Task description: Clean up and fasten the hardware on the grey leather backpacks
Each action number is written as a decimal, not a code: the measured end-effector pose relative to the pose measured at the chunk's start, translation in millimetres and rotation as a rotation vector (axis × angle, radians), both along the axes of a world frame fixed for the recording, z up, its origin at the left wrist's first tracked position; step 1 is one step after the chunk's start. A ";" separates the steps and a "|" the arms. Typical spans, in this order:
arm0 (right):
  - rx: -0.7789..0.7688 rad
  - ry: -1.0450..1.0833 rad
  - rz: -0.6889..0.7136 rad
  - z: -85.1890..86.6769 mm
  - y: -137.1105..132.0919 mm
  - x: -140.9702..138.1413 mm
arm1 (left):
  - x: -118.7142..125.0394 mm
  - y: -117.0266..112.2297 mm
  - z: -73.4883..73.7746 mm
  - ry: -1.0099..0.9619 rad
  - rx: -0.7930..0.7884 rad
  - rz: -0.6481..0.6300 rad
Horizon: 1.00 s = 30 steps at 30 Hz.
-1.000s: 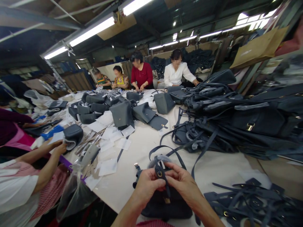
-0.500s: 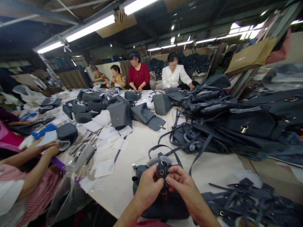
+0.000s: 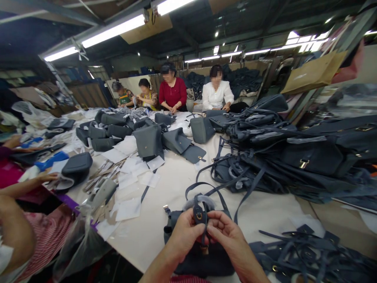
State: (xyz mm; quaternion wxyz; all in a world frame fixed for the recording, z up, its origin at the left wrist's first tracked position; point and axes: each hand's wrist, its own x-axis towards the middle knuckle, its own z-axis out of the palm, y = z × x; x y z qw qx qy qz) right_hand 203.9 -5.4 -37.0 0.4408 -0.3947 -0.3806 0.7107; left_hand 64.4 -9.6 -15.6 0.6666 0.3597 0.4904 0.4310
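A dark blue-grey handbag lies on the table directly in front of me, its front partly covered by my hands. My left hand pinches a narrow dark strap that has a gold-coloured ring near its end. From the other side my right hand closes its thumb and fingers on the same strap, just beside the left fingertips. Behind them the bag's handle, with clear plastic wrap, arches up. A gold-coloured clasp shows on the bag below my hands.
Loose straps lie heaped at my right. Beyond them rises a big pile of dark bags. White paper sheets and more bags cover the table's left and middle. A co-worker's arm handles a bag at left; several people sit opposite.
My hands stay almost in place, while the strap end between them stands slightly more upright. The co-worker at left has shifted an arm, and the person in white has drawn a hand inward.
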 end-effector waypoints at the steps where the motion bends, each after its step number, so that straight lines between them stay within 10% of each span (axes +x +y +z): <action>1: -0.010 0.016 0.032 -1.6 0.6 1.0 | -0.1 -0.1 -0.2 -0.012 -0.003 -0.004; 11: 0.031 0.009 0.176 14.9 5.2 1.2 | -12.9 -5.7 9.6 -0.340 -0.142 -0.070; 19: -0.121 0.075 0.161 11.4 3.8 7.5 | -16.0 -6.4 -0.3 -0.411 -0.179 0.135; 30: -0.060 -0.059 0.045 9.8 9.8 -2.5 | -10.9 -16.1 -7.2 1.083 0.948 0.143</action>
